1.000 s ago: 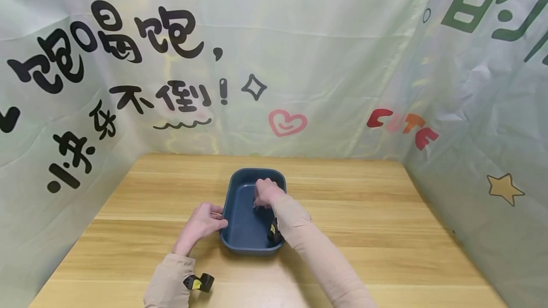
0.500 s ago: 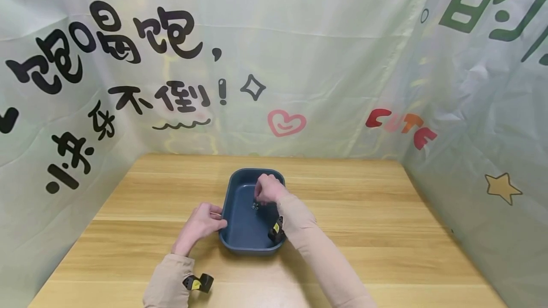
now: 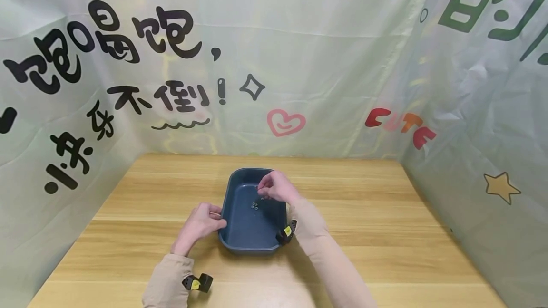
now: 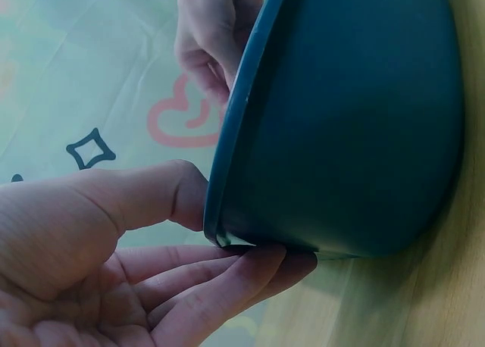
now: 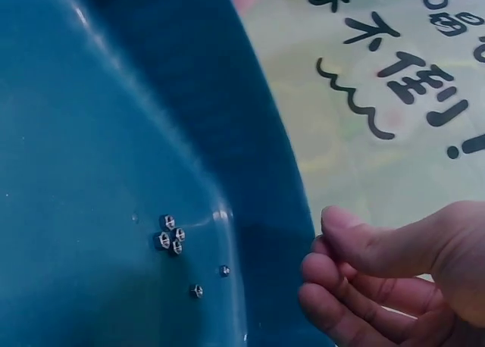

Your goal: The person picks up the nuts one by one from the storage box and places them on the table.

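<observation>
A deep blue plastic basin (image 3: pixel 248 235) sits on the wooden table. My left hand (image 3: pixel 201 223) holds its left wall, thumb at the rim and fingers against the outside in the left wrist view. Several small shiny metal nuts (image 5: pixel 164 240) lie clustered on the basin floor, and single ones, such as this nut (image 5: pixel 197 291), lie apart. Over the basin's far right part, my right hand (image 3: pixel 276 187) pinches thumb and index fingertips together. In the right wrist view, a tiny dark edge like a nut's shows between them, mostly hidden by the fingertips (image 5: pixel 337 218).
The wooden table (image 3: pixel 364 232) extends on both sides of the basin. Printed cloth (image 3: pixel 329 84) hangs behind it and along both sides. Black wrist cameras (image 3: pixel 199 283) are strapped over the beige sleeves (image 3: pixel 167 282).
My right hand has risen and drawn back to the right and away, uncovering the clustered nuts and the single ones. The left hand stays at the basin's wall.
</observation>
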Tool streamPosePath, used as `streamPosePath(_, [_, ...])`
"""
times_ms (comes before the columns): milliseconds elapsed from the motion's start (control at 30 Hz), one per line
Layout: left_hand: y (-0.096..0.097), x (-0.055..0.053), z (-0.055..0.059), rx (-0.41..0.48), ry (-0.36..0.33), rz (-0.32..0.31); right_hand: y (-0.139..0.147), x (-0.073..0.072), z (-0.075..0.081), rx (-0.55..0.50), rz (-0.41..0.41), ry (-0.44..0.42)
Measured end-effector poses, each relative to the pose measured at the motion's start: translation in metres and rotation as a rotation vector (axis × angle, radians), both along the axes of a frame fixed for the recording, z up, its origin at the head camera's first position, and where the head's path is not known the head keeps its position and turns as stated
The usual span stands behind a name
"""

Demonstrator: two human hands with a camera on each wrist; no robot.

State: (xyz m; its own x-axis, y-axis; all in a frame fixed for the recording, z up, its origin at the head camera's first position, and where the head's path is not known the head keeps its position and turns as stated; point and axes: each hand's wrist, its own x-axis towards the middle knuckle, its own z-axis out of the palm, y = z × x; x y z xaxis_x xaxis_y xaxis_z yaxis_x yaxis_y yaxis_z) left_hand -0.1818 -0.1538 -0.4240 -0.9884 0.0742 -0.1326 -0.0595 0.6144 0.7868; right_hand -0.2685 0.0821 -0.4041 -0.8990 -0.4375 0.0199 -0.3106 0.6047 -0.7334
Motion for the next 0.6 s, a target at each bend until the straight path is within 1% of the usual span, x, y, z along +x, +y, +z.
streamPosePath(100, [0.0,0.0,0.0,0.004,0.0,0.0,0.007,0.004,0.0,-0.058,0.014,0.028])
streamPosePath(233, [0.0,0.0,0.0,0.003,0.003,0.003,0.018,0.01,0.0,-0.143,0.005,0.078])
streamPosePath(400, [0.0,0.001,0.0,0.005,-0.002,0.006,0.033,0.015,-0.005,-0.209,-0.06,0.121])
streamPosePath(600, [0.001,0.001,0.0,0.012,-0.007,0.006,0.052,0.018,-0.01,-0.292,-0.157,0.138])
